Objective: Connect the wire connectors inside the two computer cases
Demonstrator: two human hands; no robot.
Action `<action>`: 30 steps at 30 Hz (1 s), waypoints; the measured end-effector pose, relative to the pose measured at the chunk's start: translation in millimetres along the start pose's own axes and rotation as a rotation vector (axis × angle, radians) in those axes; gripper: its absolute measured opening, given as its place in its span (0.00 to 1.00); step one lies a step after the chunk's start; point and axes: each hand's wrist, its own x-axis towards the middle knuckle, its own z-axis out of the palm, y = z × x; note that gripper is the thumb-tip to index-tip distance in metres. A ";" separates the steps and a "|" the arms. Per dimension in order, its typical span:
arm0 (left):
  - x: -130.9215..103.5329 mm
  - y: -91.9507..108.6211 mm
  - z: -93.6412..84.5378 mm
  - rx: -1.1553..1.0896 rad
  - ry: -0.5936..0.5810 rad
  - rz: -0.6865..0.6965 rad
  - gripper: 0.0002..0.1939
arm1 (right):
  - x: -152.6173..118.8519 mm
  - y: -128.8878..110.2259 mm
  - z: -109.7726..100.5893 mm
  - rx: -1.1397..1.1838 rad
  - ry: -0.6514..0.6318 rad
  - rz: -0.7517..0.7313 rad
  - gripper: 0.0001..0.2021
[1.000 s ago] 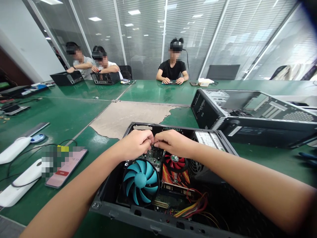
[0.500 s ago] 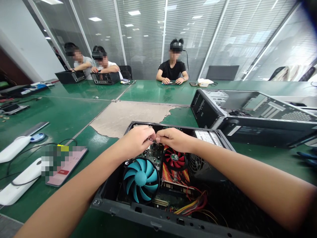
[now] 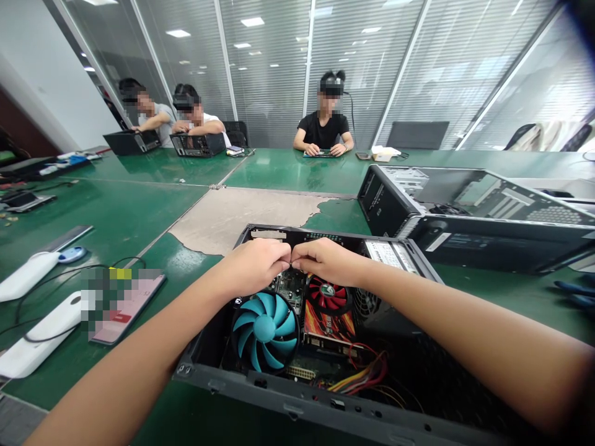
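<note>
An open black computer case (image 3: 232, 387) lies on the table in front of me. My left hand (image 3: 260, 263) and my right hand (image 3: 323, 260) meet over its far part, thumbs and fingers pinched, fingertips touching or nearly so. Whatever sits between the fingertips is too small or hidden to make out. Below my left hand is a large fan with teal blades (image 3: 264, 329). Under my right hand I see a graphics card (image 3: 329, 322) with a red fan (image 3: 328, 293). Part of the motherboard (image 3: 290, 286) shows between them, and coloured power cables (image 3: 367, 375) bunch at the near side.
Another open computer case (image 3: 478, 238) stands behind to the right. On the left lie a phone (image 3: 132, 306), white handheld devices (image 3: 44, 334) and thin cables. A bare patch (image 3: 242, 214) marks the green table (image 3: 162, 210). Several people sit across, two beside computer cases (image 3: 198, 145).
The fingertips of both hands have drawn slightly closer together above the case. The view has shifted a little; otherwise the fans, cables and case look the same.
</note>
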 end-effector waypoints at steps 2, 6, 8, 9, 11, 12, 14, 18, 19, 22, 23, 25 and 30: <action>-0.1 0.9 -0.7 -0.026 -0.022 0.019 0.08 | -0.6 0.3 0.4 0.003 -0.015 -0.015 0.07; -2.3 4.4 -2.6 -0.097 -0.089 -0.028 0.07 | -1.3 1.7 -0.2 0.012 -0.026 -0.002 0.08; -4.1 5.3 -2.9 -0.145 -0.095 -0.069 0.13 | -0.9 3.0 -1.5 0.014 0.002 0.037 0.08; -5.0 5.4 -3.0 -0.166 -0.087 -0.087 0.20 | -0.5 3.8 -2.3 0.012 0.022 0.062 0.09; -6.5 5.5 -3.3 -0.191 -0.073 -0.117 0.33 | 0.6 5.2 -3.8 0.001 0.056 0.114 0.09; -7.0 5.7 -4.0 -0.195 -0.067 -0.127 0.36 | 1.1 5.8 -4.3 -0.010 0.065 0.135 0.09; -7.1 6.7 -6.4 -0.200 -0.055 -0.122 0.31 | 1.8 6.9 -4.6 -0.035 0.075 0.164 0.08; -4.8 9.1 -13.7 -0.299 -0.176 0.023 0.12 | 2.4 9.2 -2.9 -0.074 0.096 0.170 0.09; -3.9 9.2 -14.9 -0.316 -0.256 0.060 0.13 | 2.4 9.8 -2.5 -0.075 0.099 0.170 0.09; -0.6 7.9 -15.3 -0.242 -0.493 0.128 0.18 | 2.4 11.0 -2.1 -0.066 0.102 0.171 0.09; 0.5 7.3 -14.6 -0.204 -0.539 0.137 0.18 | 2.3 11.1 -2.2 -0.062 0.102 0.171 0.09; 2.5 6.3 -12.6 -0.165 -0.560 0.141 0.13 | 2.0 10.6 -2.6 -0.060 0.095 0.174 0.09; 4.2 4.0 -6.5 -0.145 -0.460 0.110 0.11 | 1.2 6.3 -3.6 -0.055 0.067 0.179 0.09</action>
